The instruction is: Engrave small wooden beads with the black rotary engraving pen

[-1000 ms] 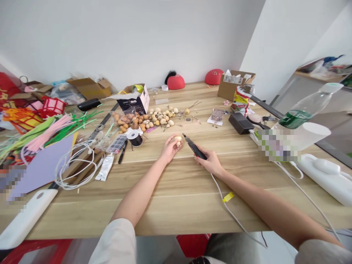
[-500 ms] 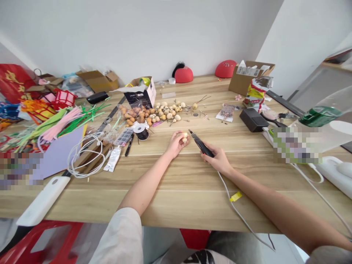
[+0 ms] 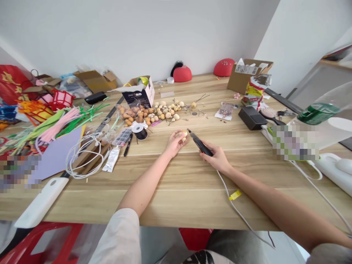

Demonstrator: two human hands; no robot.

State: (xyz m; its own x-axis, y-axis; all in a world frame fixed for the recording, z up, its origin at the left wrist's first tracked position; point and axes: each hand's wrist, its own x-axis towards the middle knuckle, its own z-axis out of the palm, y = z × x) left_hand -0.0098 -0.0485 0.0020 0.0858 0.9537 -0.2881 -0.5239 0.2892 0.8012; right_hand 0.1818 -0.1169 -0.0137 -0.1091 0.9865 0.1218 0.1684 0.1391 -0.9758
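A small pale rounded gourd (image 3: 183,135) sits pinched in the curled fingers of the left hand (image 3: 174,143), above the middle of a wooden table (image 3: 176,198). The right hand (image 3: 217,157) grips a black corded rotary engraving pen (image 3: 199,144) closed around its barrel, like a pencil, its tip just beside the gourd. The pen's white cord (image 3: 233,205) runs over the table's front edge. A heap of similar small gourds (image 3: 165,113) lies farther toward the back edge.
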